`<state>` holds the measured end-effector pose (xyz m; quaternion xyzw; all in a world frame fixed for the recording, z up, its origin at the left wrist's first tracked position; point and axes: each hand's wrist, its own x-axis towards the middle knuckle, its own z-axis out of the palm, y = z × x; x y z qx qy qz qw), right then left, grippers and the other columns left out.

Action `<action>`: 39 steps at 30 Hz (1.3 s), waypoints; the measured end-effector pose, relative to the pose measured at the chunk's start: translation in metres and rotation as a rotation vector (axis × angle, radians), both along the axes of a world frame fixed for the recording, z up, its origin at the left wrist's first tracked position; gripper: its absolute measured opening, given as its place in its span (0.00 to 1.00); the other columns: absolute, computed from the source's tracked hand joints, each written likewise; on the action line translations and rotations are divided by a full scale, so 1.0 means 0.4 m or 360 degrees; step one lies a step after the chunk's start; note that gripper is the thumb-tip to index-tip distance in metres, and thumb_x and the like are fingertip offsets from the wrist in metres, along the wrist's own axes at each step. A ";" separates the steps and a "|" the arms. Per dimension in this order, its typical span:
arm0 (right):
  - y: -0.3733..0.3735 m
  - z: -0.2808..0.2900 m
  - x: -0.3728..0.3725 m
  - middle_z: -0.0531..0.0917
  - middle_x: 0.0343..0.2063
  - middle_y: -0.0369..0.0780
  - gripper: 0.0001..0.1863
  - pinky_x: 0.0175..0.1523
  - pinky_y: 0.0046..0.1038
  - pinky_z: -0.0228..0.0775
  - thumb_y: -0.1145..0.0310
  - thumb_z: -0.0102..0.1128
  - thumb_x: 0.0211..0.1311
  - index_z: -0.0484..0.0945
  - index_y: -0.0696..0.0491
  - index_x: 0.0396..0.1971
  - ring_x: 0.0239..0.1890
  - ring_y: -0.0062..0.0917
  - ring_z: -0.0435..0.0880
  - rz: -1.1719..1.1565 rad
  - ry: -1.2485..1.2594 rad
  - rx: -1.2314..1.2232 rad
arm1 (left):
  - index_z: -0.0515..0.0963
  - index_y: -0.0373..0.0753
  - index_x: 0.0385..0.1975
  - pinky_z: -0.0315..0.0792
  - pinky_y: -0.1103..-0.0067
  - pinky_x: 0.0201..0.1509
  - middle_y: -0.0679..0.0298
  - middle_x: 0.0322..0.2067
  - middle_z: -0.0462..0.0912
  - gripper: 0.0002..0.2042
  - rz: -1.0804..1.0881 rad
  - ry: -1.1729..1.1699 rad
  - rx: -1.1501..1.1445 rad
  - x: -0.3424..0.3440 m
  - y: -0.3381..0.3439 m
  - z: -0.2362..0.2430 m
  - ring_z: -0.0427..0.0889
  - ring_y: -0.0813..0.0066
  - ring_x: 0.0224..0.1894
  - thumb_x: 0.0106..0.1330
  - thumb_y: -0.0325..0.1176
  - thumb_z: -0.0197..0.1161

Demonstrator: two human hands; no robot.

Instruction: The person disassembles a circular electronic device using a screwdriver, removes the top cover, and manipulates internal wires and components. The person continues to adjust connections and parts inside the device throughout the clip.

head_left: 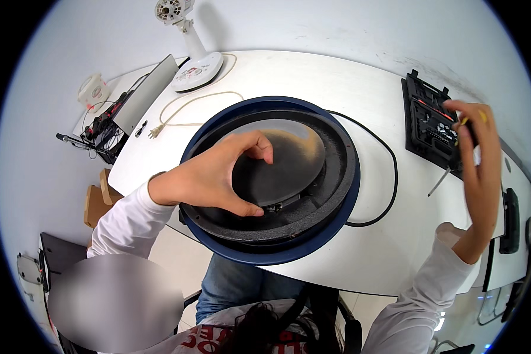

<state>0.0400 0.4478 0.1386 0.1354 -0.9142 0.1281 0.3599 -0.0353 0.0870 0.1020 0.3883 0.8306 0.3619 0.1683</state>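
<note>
A round appliance, like an electric griddle with its heating plate exposed, stands on the table in a dark blue outer shell (341,227). Inside its black ring sits a smooth dark disc (286,168) with a tan, discoloured edge. My left hand (209,174) reaches over the near left of it, thumb and forefinger spread apart with nothing between them. The thumb tip is by a small fitting (273,209) at the disc's near edge; the other fingers are mostly hidden. Raised at the right, my right hand (479,138) grips a black-and-yellow screwdriver (439,183), its shaft pointing down and left.
An open black tool case (429,127) lies at the right, behind the screwdriver. A black cord (395,168) curves beside the appliance. At the far left stand a white fan base (199,71), its beige cord and plug (155,132), and a box of cables (103,133).
</note>
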 end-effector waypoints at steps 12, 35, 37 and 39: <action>-0.157 -0.128 -0.060 0.70 0.37 0.38 0.24 0.33 0.28 0.69 0.69 0.73 0.46 0.77 0.43 0.46 0.29 0.28 0.74 0.0606 -0.0661 0.0076 | 0.68 0.38 0.45 0.62 0.75 0.60 0.62 0.44 0.69 0.31 0.0006 0.0081 0.0004 0.004 -0.008 -0.001 0.68 0.69 0.52 0.41 0.35 0.78; -0.204 -0.204 -0.080 0.77 0.43 0.34 0.19 0.25 0.20 0.66 0.55 0.66 0.47 0.79 0.49 0.39 0.27 0.20 0.75 0.0679 0.0274 0.0456 | 0.65 0.40 0.56 0.54 0.70 0.69 0.61 0.55 0.67 0.37 0.0074 0.0248 -0.0041 0.042 -0.055 -0.016 0.64 0.63 0.63 0.43 0.36 0.77; -0.207 -0.202 -0.082 0.78 0.43 0.34 0.20 0.25 0.19 0.66 0.55 0.66 0.47 0.79 0.48 0.40 0.26 0.20 0.74 0.0686 0.0330 0.0401 | 0.65 0.40 0.57 0.54 0.70 0.70 0.60 0.55 0.67 0.38 0.0090 0.0207 -0.0032 0.044 -0.056 -0.007 0.64 0.63 0.64 0.44 0.35 0.77; -0.213 -0.199 -0.083 0.78 0.43 0.34 0.20 0.25 0.19 0.65 0.55 0.66 0.47 0.80 0.48 0.41 0.26 0.20 0.74 0.0674 0.0383 0.0376 | 0.64 0.39 0.58 0.54 0.69 0.70 0.59 0.56 0.67 0.39 0.0106 0.0193 -0.0021 0.050 -0.060 -0.002 0.63 0.63 0.64 0.45 0.36 0.77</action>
